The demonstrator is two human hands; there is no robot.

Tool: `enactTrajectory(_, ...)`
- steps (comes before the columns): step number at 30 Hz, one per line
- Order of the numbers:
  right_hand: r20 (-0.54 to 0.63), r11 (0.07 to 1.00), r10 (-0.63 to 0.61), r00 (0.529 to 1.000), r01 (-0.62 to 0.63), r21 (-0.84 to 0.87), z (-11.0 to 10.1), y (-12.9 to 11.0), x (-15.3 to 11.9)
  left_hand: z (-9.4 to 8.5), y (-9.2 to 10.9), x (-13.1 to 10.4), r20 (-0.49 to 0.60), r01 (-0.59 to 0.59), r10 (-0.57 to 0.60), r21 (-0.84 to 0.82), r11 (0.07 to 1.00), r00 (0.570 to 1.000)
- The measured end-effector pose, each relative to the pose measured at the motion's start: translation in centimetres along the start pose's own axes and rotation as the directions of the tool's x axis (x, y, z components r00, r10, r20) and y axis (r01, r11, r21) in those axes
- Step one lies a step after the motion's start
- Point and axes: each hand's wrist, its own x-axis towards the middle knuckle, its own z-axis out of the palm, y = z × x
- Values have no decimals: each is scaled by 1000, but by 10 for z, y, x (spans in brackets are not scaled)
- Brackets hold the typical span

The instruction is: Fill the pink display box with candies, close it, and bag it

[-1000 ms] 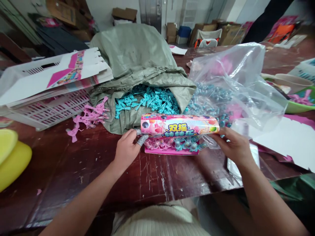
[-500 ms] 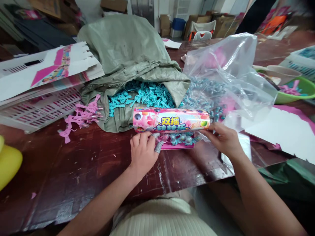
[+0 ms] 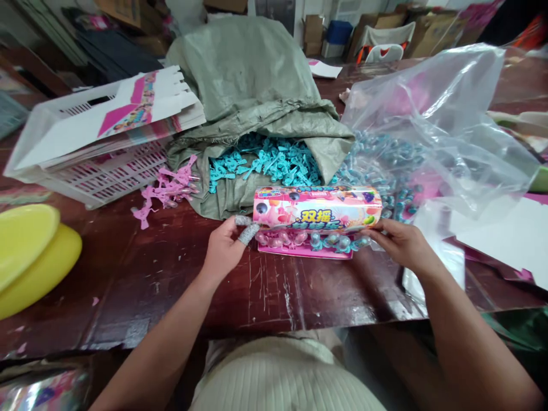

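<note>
A printed pink display box (image 3: 317, 210) lies near the middle of the table, its colourful flap curved over the top. Along its open front sit pink pieces (image 3: 280, 238) and blue pieces (image 3: 334, 241) with clear round parts. My left hand (image 3: 226, 242), with grey tape on two fingertips, pinches the box's left end. At the right end, my right hand (image 3: 400, 242) grips the flap's lower corner between thumb and fingers. Right behind the box, a green-grey sack (image 3: 257, 74) spills turquoise plastic pieces (image 3: 274, 160).
A white basket (image 3: 94, 188) carries printed card sheets (image 3: 171, 97), with pink pieces (image 3: 169, 185) beside it. Clear plastic bag (image 3: 462, 108) stands back right, near white card (image 3: 509, 234). Yellow bowls (image 3: 38, 257) sit at left; a clear packet (image 3: 440, 262) lies at right.
My left hand has moved from the box's front edge to its left end. The view has shifted left, and the flap's printed face has tilted slightly.
</note>
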Motion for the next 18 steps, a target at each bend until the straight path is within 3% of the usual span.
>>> enactTrajectory(2, 11, 1000, 2, 1000, -2, 6, 0, 1, 1, -9, -2, 8, 146, 66, -53, -80, 995, 988)
enactTrajectory(5, 9, 1000, 3, 1000, -3, 0, 0, 2, 2, -16, -2, 15, 228, 67, -41, -104, 992, 973)
enactTrajectory(8, 9, 1000, 19, 1000, -19, 1, -1, 2, 2, -16, -8, 19, 274, -44, 27, 56, 997, 961)
enactTrajectory(10, 9, 999, 40, 999, -40, -2, -3, 0, 1, -14, -15, 20, 275, -169, 104, 224, 960, 956)
enactTrajectory(12, 11, 998, 59, 998, -59, -8, -5, -2, -2, -11, -25, 19, 265, -229, 152, 290, 929, 952)
enactTrajectory(15, 22, 997, 79, 997, -80, 11, -4, -5, -10, -6, -38, 15, 289, -95, 66, 87, 992, 955)
enactTrajectory(18, 4, 991, 126, 992, -126, 40, 0, -8, -16, -3, -45, 13, 349, 68, -28, -102, 992, 937)
